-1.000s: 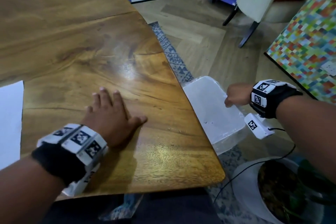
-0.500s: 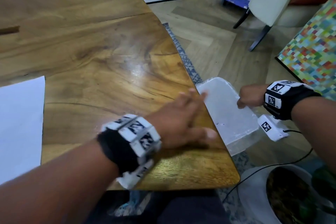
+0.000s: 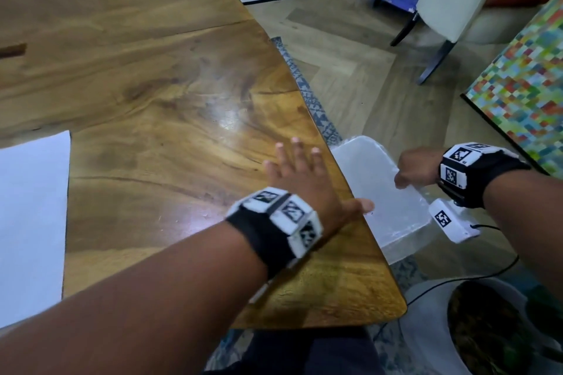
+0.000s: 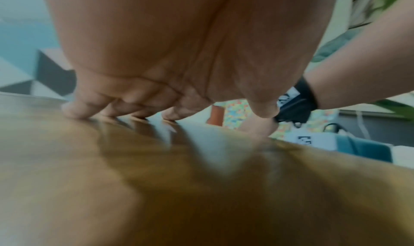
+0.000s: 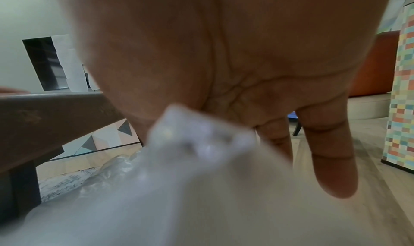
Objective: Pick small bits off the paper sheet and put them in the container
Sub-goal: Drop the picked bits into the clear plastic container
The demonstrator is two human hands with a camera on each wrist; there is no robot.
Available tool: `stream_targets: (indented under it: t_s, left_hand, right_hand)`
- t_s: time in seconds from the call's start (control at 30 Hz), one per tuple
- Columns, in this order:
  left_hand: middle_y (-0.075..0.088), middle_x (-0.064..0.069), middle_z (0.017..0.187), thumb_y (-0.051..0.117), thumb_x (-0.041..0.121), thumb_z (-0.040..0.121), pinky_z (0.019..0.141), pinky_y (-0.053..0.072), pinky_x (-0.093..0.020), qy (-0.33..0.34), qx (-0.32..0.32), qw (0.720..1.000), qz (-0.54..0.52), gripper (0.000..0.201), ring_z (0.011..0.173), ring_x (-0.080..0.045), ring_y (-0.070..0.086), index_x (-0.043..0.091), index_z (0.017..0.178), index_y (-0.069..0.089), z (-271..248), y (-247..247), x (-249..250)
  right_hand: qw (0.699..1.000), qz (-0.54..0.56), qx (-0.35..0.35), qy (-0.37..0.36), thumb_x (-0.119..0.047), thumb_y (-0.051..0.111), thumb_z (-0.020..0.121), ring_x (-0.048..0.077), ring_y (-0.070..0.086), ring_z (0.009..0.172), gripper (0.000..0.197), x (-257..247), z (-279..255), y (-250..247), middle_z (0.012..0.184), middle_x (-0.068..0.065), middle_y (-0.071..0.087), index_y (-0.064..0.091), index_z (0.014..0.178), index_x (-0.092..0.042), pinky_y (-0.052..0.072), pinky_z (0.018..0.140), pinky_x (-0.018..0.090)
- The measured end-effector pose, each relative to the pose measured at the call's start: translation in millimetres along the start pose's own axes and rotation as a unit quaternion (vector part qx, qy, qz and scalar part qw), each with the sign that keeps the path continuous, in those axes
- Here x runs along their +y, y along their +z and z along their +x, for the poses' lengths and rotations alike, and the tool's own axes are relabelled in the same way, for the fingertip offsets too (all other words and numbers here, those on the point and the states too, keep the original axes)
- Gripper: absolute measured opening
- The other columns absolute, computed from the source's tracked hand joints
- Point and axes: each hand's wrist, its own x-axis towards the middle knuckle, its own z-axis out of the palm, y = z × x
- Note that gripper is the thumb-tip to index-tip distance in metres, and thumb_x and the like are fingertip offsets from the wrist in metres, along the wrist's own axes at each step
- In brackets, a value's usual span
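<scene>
Translucent white plastic, thin-walled and light by the look of it: that is the container (image 3: 387,192), which I hold off the right edge of the tabletop (image 3: 170,106), its near rim just below the wood. My right hand (image 3: 416,166) has a narrow grip, fingers curled over the container's far rim with the thumb inside, pinching the wall. I judge it will flex if I squeeze, so the rim, the stiffest part, is the place to hold. My left hand (image 3: 304,183) lies flat and spread on the tabletop beside the container, fingertips pressed to the wood, thumb out over the edge toward it, holding nothing. The paper sheet (image 3: 30,222) lies well away from the container, at the tabletop's far left. The bits are too small to make out; a few pale specks show inside the container. Such bits would be featherlight and easily scattered, better swept than pinched.
</scene>
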Motion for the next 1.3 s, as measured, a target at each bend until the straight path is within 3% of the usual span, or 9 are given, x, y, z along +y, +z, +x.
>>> stream_targets:
  t_s: [0.2,0.33,0.47,0.77,0.83,0.93,1.07,1.2,1.3]
  left_hand:
    - [-0.02,-0.015,0.169,0.042,0.086,0.085,0.127,0.001,-0.054,0.173,-0.009,0.985,0.004,0.116,0.157,-0.033,-0.016,0.015,0.164,-0.005,5.2,-4.5,39.1]
    - [-0.018,-0.015,0.17,0.037,0.088,0.084,0.124,0.005,-0.062,0.018,0.095,0.995,0.002,0.116,0.156,-0.038,-0.014,0.017,0.164,-0.006,28.1,-26.2,-17.8]
    - [-0.019,-0.015,0.17,0.034,0.092,0.081,0.123,0.006,-0.065,-0.075,0.05,0.996,0.015,0.118,0.156,-0.04,-0.014,0.018,0.164,-0.005,46.5,-42.8,-60.7]
    - [-0.018,-0.009,0.171,0.037,0.085,0.088,0.125,-0.005,-0.055,0.215,-0.018,0.976,0.023,0.101,0.157,-0.03,-0.018,0.03,0.165,0.003,20.0,-19.3,24.1]
    - [-0.017,-0.006,0.171,0.036,0.083,0.089,0.125,-0.001,-0.058,0.179,0.032,0.983,-0.005,0.095,0.157,-0.03,-0.017,0.036,0.164,0.001,21.9,-29.2,-4.3]
    - [-0.012,-0.007,0.172,0.034,0.084,0.088,0.124,0.004,-0.063,0.003,0.112,0.993,-0.022,0.097,0.158,-0.032,-0.01,0.032,0.164,0.003,27.7,-42.9,-87.8]
    - [0.004,-0.014,0.171,0.027,0.096,0.074,0.119,0.021,-0.067,-0.201,0.147,0.967,-0.045,0.113,0.156,-0.041,0.008,0.023,0.161,0.02,23.3,-45.2,-203.9]
    - [-0.008,-0.013,0.172,0.024,0.096,0.077,0.12,0.014,-0.067,-0.2,0.119,0.972,-0.005,0.118,0.157,-0.041,-0.001,0.02,0.164,0.003,25.2,-35.0,-202.5]
    - [-0.014,-0.012,0.171,0.027,0.092,0.081,0.122,0.007,-0.066,-0.109,0.092,0.99,0.003,0.115,0.157,-0.038,-0.009,0.018,0.164,0.0,39.2,-38.8,-144.2]
  right_hand:
    - [1.0,-0.002,-0.018,-0.009,-0.027,0.066,0.086,0.016,0.051,0.056,0.032,-0.1,3.6,-2.4,0.061,0.001,0.058,0.059,0.06,-0.01,0.036,0.052,0.024]
    - [1.0,0.005,-0.009,-0.012,-0.028,0.067,0.086,0.02,0.051,0.06,0.032,2.0,5.5,-3.1,0.063,0.003,0.055,0.058,0.061,-0.01,0.036,0.056,0.027]
    - [1.0,0.017,-0.005,-0.012,-0.026,0.067,0.086,0.018,0.049,0.057,0.033,3.2,8.5,-0.9,0.063,0.002,0.054,0.055,0.059,-0.011,0.035,0.054,0.026]
    - [0.999,-0.009,-0.026,-0.02,-0.026,0.066,0.085,0.018,0.046,0.057,0.033,1.7,13.4,-2.3,0.06,0.002,0.052,0.053,0.058,-0.011,0.034,0.052,0.027]
    - [1.0,-0.002,-0.023,-0.011,-0.026,0.066,0.085,0.018,0.046,0.057,0.031,4.0,13.1,-1.4,0.061,0.002,0.053,0.056,0.061,-0.01,0.034,0.053,0.027]
    - [1.0,0.013,-0.019,-0.007,-0.027,0.067,0.084,0.02,0.05,0.061,0.026,7.5,12.2,-1.2,0.066,0.004,0.057,0.063,0.069,-0.007,0.036,0.054,0.027]
    - [1.0,0.008,-0.018,-0.008,-0.027,0.066,0.086,0.022,0.052,0.067,0.024,8.3,10.0,-2.8,0.073,0.006,0.058,0.063,0.074,-0.007,0.036,0.056,0.027]
    - [1.0,0.007,-0.013,-0.009,-0.027,0.065,0.086,0.024,0.053,0.072,0.023,4.4,9.6,-3.6,0.078,0.009,0.06,0.063,0.074,-0.007,0.035,0.058,0.028]
    - [1.0,0.02,-0.017,-0.01,-0.025,0.066,0.085,0.024,0.051,0.068,0.024,2.3,7.8,-4.6,0.072,0.007,0.057,0.062,0.071,-0.007,0.035,0.057,0.028]
